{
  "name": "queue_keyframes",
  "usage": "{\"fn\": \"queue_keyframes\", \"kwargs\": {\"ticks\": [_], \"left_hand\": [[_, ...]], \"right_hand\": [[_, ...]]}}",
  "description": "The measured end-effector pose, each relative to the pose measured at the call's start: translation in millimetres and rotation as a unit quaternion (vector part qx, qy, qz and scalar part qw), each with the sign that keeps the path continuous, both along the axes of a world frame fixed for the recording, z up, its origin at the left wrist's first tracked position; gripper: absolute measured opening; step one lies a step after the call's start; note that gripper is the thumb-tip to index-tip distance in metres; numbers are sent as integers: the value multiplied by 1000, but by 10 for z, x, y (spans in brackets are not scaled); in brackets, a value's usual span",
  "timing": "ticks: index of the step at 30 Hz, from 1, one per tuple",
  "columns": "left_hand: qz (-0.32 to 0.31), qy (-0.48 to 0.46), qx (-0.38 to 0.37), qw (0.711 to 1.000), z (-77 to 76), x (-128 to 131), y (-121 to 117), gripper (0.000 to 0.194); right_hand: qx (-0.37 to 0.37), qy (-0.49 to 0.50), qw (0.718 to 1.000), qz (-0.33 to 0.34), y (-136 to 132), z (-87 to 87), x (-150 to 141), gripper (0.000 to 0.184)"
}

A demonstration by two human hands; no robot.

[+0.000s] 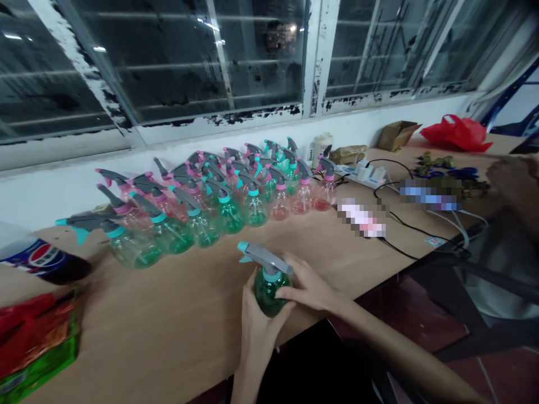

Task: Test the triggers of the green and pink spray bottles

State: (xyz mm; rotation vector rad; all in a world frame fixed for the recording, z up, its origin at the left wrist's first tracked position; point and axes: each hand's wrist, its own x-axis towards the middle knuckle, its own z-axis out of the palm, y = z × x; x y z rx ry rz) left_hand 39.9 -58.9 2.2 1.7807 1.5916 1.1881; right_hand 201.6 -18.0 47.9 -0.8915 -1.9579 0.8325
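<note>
A green spray bottle (268,292) with a grey trigger head and teal collar stands at the near edge of the wooden table (168,325). My left hand (256,325) wraps around its body from below. My right hand (309,286) grips the bottle's neck and right side, fingers closed on it. Behind it, several green and pink spray bottles (219,196) stand in rows along the wall.
A cola bottle (42,261) lies at the far left, with red and green packets (33,342) in front. A power strip (364,174), cables, a cardboard box (398,134) and a red bag (457,133) sit at the right. Another person's hand (516,182) is at the right edge.
</note>
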Motion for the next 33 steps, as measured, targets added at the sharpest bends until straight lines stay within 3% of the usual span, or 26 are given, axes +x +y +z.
{"fn": "queue_keyframes", "kwargs": {"ticks": [3, 6, 11, 14, 18, 25, 33], "left_hand": [[5, -40, -29, 999, 0, -14, -42, 78], [26, -68, -55, 996, 23, -7, -63, 79], [47, -64, -78, 994, 48, 22, -64, 81], [48, -70, -81, 993, 58, 30, -61, 83], [47, -63, -90, 993, 81, 27, -65, 82], [53, -49, -105, 992, 116, 33, -66, 81], [70, -43, -107, 991, 139, 55, -41, 84]], "right_hand": [[-18, -1, 997, -68, -39, -106, 259, 45], [-41, -20, 968, -245, -47, -294, 661, 42], [73, -123, 860, -490, 79, -636, 1593, 71], [59, -220, 789, -571, 213, -784, 2048, 103], [-18, -279, 774, -568, 406, -925, 2288, 107], [9, -288, 799, -528, 473, -1053, 2388, 100], [41, -311, 825, -470, 409, -1042, 2386, 90]]}}
